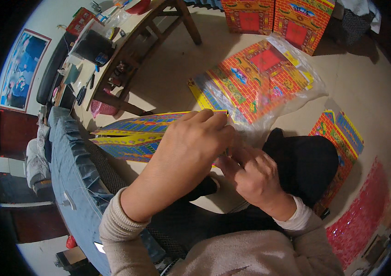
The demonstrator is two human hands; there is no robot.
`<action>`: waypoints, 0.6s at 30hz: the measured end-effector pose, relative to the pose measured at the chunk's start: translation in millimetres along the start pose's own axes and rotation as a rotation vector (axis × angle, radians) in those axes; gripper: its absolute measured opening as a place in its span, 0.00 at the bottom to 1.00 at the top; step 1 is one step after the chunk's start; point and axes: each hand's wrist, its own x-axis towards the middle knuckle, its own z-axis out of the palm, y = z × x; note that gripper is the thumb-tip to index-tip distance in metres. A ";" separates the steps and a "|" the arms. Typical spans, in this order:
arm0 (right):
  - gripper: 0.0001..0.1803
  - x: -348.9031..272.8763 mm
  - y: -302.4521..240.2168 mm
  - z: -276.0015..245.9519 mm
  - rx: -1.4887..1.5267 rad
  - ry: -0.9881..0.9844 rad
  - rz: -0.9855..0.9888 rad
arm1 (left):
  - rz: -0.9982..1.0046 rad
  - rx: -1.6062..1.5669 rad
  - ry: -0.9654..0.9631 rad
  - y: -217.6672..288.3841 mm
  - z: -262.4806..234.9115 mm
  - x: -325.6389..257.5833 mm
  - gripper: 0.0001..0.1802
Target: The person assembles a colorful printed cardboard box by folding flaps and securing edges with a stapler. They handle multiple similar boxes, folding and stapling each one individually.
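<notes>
Fingers of my left hand and right hand pinch the clear plastic bag holding colourful printed paper sheets just beyond them.

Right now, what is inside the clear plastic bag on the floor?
The clear plastic bag holds a flat stack of printed paper sheets in a red brick pattern with yellow edges. Only the top sheet shows; the sheets under it are covered.

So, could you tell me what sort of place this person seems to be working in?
Probably a room at home used as a small craft workshop. Stacks of printed paper panels in a clear plastic bag lie on the bare floor, a cluttered wooden table stands nearby, and a framed picture hangs on the wall.
</notes>
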 end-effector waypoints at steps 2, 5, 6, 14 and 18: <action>0.12 0.1 -2.4 -2.4 -0.031 -0.032 -0.006 | 0.009 -0.017 0.007 -0.2 0.8 -0.6 0.15; 0.11 1.9 -6.9 -5.0 -0.046 -0.061 0.012 | 0.002 -0.019 -0.004 0.1 0.1 -1.3 0.15; 0.10 1.9 -7.6 -4.7 -0.055 -0.056 0.010 | 0.001 -0.011 -0.004 0.0 0.4 -1.5 0.15; 0.08 9.4 -17.5 -7.4 -0.142 -0.110 0.151 | 0.011 0.027 0.003 -1.2 2.3 -0.3 0.16; 0.09 10.3 -20.2 -8.5 -0.150 -0.119 0.194 | 0.015 0.015 0.019 -1.4 2.9 -1.4 0.16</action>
